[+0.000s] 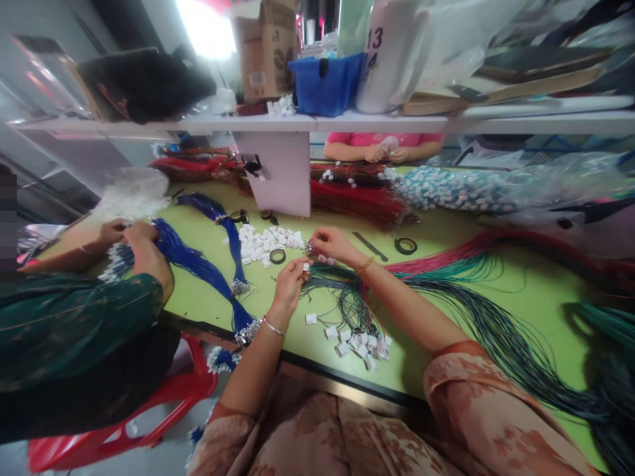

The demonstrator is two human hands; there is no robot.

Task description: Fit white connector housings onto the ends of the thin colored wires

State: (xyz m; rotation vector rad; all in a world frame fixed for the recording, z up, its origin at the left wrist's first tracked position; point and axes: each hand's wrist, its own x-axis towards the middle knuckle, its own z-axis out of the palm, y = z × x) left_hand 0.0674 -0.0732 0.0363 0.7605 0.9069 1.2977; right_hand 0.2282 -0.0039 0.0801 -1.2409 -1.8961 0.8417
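White connector (306,266) pinched in left hand (292,277); right hand (331,243) pinches wire ends (310,248).
Far white jug (387,66) reads "13"; two black tape rings (278,256) flank the hands.

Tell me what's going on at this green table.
The person wearing the camera pinches a small white connector in the left hand and the ends of dark green wires in the right hand. Loose white connectors lie piled on the green table. To the left, a co-worker's hands handle blue wires.
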